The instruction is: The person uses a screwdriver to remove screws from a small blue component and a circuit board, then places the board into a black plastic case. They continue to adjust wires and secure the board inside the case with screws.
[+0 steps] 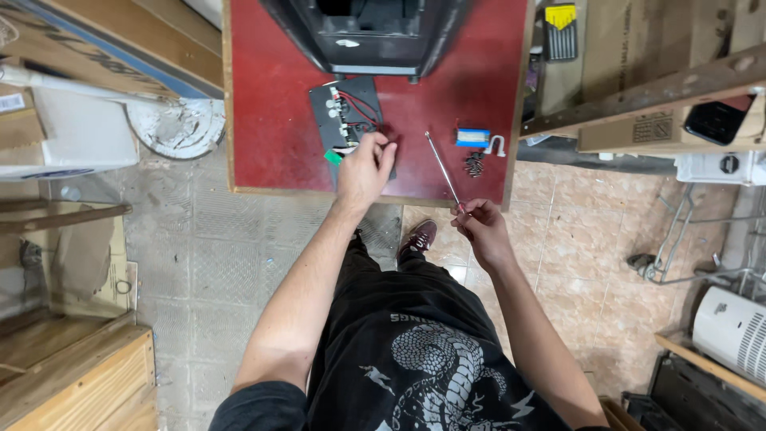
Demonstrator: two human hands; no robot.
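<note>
A black circuit panel (343, 108) with red wires lies on the red table (271, 120). My left hand (365, 169) rests on the panel's near right corner, its fingers pinched on that edge next to a small green piece (333, 157). My right hand (481, 227) is off the table's front edge and grips the handle end of a long thin screwdriver (441, 166), whose shaft slants up and left over the tabletop. A large black appliance housing (367, 36) stands at the table's far side.
A small blue block (472, 136), a white clip (496, 146) and a heap of dark screws (475, 164) lie right of the screwdriver. Wooden planks and cardboard boxes (638, 80) crowd the right; a white bucket lid (177, 126) and wooden crates (76, 375) sit left on the tiled floor.
</note>
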